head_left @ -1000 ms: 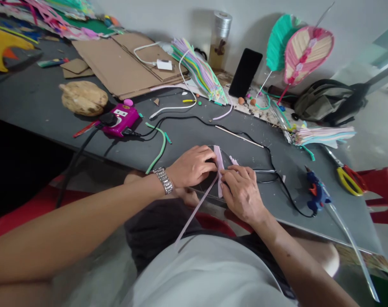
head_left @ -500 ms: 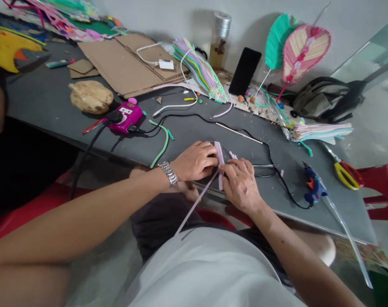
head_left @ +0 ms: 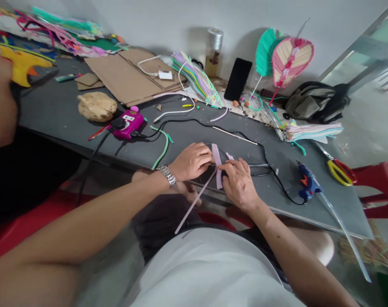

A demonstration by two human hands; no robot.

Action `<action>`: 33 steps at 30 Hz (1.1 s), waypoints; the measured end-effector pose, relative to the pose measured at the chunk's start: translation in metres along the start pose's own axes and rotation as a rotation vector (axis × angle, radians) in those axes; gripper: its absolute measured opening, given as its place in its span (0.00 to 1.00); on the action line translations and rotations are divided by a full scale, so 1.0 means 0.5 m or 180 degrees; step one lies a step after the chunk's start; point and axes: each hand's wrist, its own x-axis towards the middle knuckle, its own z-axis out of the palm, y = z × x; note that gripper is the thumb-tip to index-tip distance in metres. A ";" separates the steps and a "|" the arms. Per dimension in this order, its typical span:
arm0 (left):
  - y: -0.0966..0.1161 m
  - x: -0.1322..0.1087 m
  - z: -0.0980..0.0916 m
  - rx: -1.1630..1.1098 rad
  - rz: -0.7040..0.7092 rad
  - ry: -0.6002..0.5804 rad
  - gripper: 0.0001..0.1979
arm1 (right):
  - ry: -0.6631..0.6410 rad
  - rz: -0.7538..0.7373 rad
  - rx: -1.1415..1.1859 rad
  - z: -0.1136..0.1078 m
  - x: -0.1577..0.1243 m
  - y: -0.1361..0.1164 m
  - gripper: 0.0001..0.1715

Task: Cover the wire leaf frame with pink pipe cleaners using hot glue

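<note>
My left hand (head_left: pixel 194 161), with a metal watch on its wrist, curls over a row of pale pink straw pieces (head_left: pixel 217 164) laid across a thin wire hoop (head_left: pixel 259 169) on the grey board (head_left: pixel 68 119). My right hand (head_left: pixel 238 181) pinches the same pink pieces from the right. One long pink straw (head_left: pixel 194 204) trails from between the hands down toward my lap. Both hands are closed on the pink work at the board's near edge.
A blue glue gun (head_left: pixel 305 183) with its black cable lies right of my hands, yellow-handled scissors (head_left: pixel 339 170) beyond it. A magenta power strip (head_left: pixel 128 123), green straws, straw bundles (head_left: pixel 196 79), cardboard (head_left: pixel 129 74), a phone (head_left: pixel 237 79), a jar, feather-shaped fans (head_left: pixel 288 59) and a bag (head_left: pixel 312 104) crowd the board. Another person sits at left.
My hands stay on the pink pieces with only small finger shifts. The camera has swung slightly, so the whole table sits a little further left and lower in view.
</note>
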 end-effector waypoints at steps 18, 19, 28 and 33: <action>0.012 0.027 -0.013 -0.0407 -0.0601 -0.0060 0.09 | 0.0035 0.0018 0.0032 -0.001 -0.002 -0.004 0.20; 0.008 0.028 -0.028 -0.0515 -0.0773 0.0122 0.10 | 0.0022 0.0015 0.0040 -0.001 -0.002 -0.004 0.20; -0.012 -0.003 -0.140 0.0062 -0.1220 0.0245 0.10 | 0.0037 -0.0055 0.0020 0.005 -0.006 0.002 0.20; 0.027 -0.049 -0.149 0.0038 -0.0970 -0.0614 0.18 | 0.0069 -0.0085 0.0082 0.007 -0.008 0.006 0.20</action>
